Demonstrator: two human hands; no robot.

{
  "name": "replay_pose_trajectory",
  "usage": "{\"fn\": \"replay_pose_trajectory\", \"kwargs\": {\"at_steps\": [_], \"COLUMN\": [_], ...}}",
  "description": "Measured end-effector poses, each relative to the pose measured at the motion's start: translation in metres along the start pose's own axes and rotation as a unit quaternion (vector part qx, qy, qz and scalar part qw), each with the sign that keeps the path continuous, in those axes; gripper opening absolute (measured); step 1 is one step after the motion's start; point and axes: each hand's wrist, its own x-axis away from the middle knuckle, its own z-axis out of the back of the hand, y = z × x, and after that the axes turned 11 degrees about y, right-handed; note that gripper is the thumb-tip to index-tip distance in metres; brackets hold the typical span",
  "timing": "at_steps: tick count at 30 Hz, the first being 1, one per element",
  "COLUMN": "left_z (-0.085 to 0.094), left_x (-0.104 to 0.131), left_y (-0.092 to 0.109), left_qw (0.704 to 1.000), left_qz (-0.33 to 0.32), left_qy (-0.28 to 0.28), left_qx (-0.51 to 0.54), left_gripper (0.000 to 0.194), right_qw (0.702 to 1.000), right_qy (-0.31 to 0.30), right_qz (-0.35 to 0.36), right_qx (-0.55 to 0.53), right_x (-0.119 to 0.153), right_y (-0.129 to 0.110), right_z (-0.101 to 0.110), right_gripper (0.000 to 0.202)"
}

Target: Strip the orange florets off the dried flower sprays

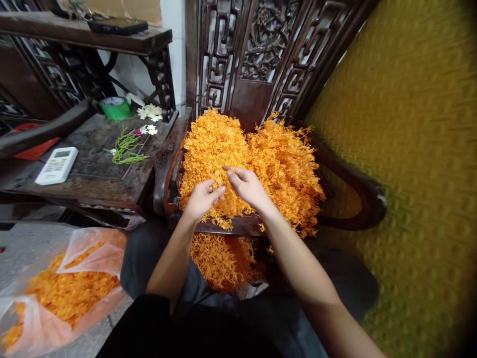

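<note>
A big heap of orange flower pieces (276, 159) covers the seat of a carved dark wooden chair (346, 174). My left hand (202, 197) rests on the front of the heap with fingers curled around a few orange pieces. My right hand (246, 185) is close beside it, pinching a small orange piece between thumb and fingertips. The two hands nearly touch. More orange pieces (219, 258) lie below the seat edge, between my knees.
A clear plastic bag with orange pieces (63, 293) lies on the floor at lower left. The dark side table (93, 174) holds a white remote (57, 165), green stems (126, 149), white flowers (150, 112) and green tape (115, 107). A yellow wall (410, 149) stands right.
</note>
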Motion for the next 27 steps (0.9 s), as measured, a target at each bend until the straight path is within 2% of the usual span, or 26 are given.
{"fn": "replay_pose_trajectory", "kwargs": {"at_steps": [3, 6, 11, 15, 17, 20, 21, 22, 25, 27], "left_z": [0.004, 0.006, 0.008, 0.01, 0.011, 0.014, 0.015, 0.015, 0.013, 0.01], "left_x": [0.003, 0.007, 0.005, 0.005, 0.008, 0.013, 0.015, 0.015, 0.015, 0.014], "left_y": [0.003, 0.01, 0.012, 0.009, 0.009, 0.011, 0.012, 0.012, 0.013, 0.012], "left_qw": [0.994, 0.975, 0.953, 0.925, 0.923, 0.935, 0.94, 0.944, 0.952, 0.956], "left_qz": [-0.015, -0.023, -0.03, -0.082, -0.102, -0.096, -0.095, -0.097, -0.097, -0.093], "left_qy": [0.001, 0.002, 0.007, 0.031, 0.019, 0.001, 0.003, 0.008, 0.03, 0.04], "left_qx": [-0.111, -0.219, -0.303, -0.371, -0.371, -0.342, -0.329, -0.316, -0.288, -0.276], "left_gripper": [0.044, 0.045, 0.038, 0.032, 0.033, 0.041, 0.043, 0.045, 0.037, 0.04], "right_qw": [0.998, 0.992, 0.985, 0.981, 0.981, 0.967, 0.966, 0.971, 0.994, 0.996], "right_qy": [-0.027, -0.051, -0.045, -0.066, 0.003, 0.196, 0.223, 0.219, 0.105, 0.06], "right_qz": [0.029, 0.052, 0.064, 0.047, 0.068, 0.089, 0.077, 0.057, -0.02, -0.047], "right_qx": [0.049, 0.098, 0.156, 0.178, 0.181, 0.136, 0.106, 0.074, -0.019, -0.047], "right_x": [-0.004, -0.003, 0.0, -0.002, -0.008, -0.018, -0.019, -0.017, 0.003, 0.02], "right_y": [0.001, 0.001, 0.0, 0.004, 0.009, 0.016, 0.016, 0.015, 0.008, 0.003], "right_z": [-0.004, -0.005, -0.009, -0.012, -0.008, 0.008, 0.013, 0.017, 0.02, 0.016], "right_gripper": [0.039, 0.04, 0.033, 0.033, 0.028, 0.021, 0.021, 0.023, 0.026, 0.025]}}
